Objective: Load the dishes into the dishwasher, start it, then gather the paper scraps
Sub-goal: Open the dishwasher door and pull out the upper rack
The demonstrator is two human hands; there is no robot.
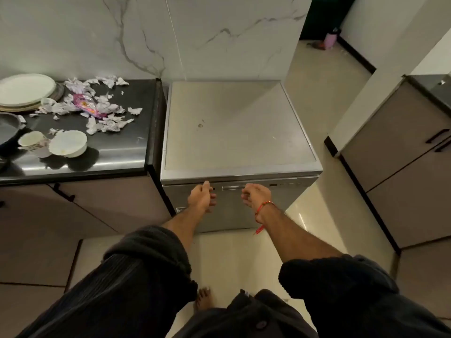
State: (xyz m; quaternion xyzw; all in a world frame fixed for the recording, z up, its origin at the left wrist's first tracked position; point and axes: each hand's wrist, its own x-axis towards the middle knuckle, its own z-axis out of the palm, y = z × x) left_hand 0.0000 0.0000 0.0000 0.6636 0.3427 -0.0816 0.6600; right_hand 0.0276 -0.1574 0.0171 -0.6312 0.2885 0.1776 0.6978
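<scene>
A steel dishwasher [239, 132] stands in front of me with its door closed. My left hand [201, 197] is at the top left of the door front, fingers curled, thumb up by the door's upper edge. My right hand [256, 195] hovers just right of the recessed handle [234, 187], fingers loosely curled, holding nothing. On the black counter [117, 157] to the left lie stacked white plates [24, 90], a white bowl [68, 143], a small cup [31, 139], a dark pan [9, 125] and several torn paper scraps [107, 115] around a pink wrapper [89, 107].
The marble wall [219, 37] rises behind the dishwasher and counter. Brown cabinets with dark handles [400, 152] stand at the right, across a strip of pale floor [324, 98]. My bare foot [203, 298] is on the floor below the dishwasher.
</scene>
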